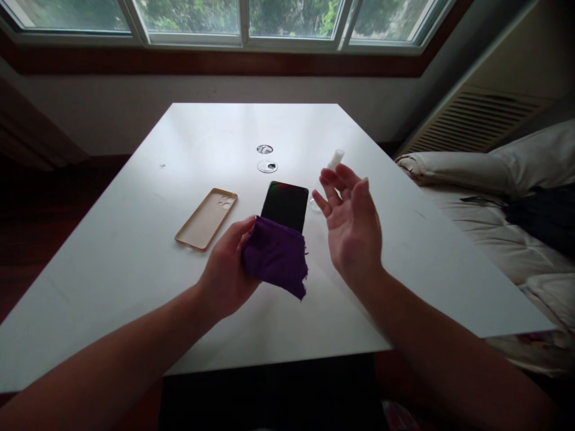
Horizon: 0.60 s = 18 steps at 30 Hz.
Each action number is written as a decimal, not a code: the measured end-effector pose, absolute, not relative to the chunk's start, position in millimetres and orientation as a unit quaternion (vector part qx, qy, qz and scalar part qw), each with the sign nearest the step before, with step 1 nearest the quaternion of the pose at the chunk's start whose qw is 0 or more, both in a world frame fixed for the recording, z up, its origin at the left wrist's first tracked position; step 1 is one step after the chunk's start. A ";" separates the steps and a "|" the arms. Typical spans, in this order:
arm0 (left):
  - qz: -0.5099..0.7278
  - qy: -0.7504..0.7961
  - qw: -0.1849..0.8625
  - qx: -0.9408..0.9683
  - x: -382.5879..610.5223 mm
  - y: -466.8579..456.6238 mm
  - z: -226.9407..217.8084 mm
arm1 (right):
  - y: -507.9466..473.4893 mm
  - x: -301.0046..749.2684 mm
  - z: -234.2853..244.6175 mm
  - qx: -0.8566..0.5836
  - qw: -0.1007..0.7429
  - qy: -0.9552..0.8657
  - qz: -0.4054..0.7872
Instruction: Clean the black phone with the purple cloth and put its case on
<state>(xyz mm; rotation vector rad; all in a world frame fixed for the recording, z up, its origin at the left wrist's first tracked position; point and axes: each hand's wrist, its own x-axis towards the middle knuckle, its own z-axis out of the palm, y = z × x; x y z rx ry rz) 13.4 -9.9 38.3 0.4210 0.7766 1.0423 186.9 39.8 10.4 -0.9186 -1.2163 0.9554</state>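
A white, faintly glossy tabletop [148, 323] spreads beneath everything. Over its right half, the right hand [353, 224] is raised with its palm turned up and its fingers loosely bent, holding nothing. The left hand [231, 269] grasps the phone and a cloth together, its thumb along the cloth's upper left edge. Left of the phone, a tan, see-through phone case [204, 221] lies on the tabletop, its long axis slanting from near left to far right, camera cutouts at the far end. The phone [286, 205], held near the middle of the tabletop, is a slim black slab with rounded corners, its dark face upward and a faint reddish-green glint near the far edge. Its long axis runs away from the person, the far end leaning slightly right. Deep purple, with a frayed right edge, the cloth [276, 254] covers the phone's near part. A small white bottle [336, 158] sits just beyond the right fingertips. Two silvery discs [268, 167] lie beyond the phone, one behind the other.
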 end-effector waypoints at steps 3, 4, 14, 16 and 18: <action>0.524 0.348 0.758 0.173 11.1 -4.9 37.3 | 24.4 185.0 18.6 -0.325 0.578 -0.657 0.359; 0.537 0.346 0.750 0.171 10.5 -3.6 36.7 | 20.8 183.7 19.1 -0.297 0.533 -0.717 0.337; 0.561 0.371 0.729 0.127 4.6 4.6 23.7 | 28.6 176.6 -2.6 -0.187 0.212 -0.947 0.154; 0.555 0.366 0.736 0.127 2.6 6.3 22.0 | 27.7 177.9 -1.3 -0.182 0.209 -0.949 0.153; 0.549 0.370 0.739 0.125 1.7 6.8 22.7 | 26.7 179.3 0.9 -0.171 0.213 -0.949 0.158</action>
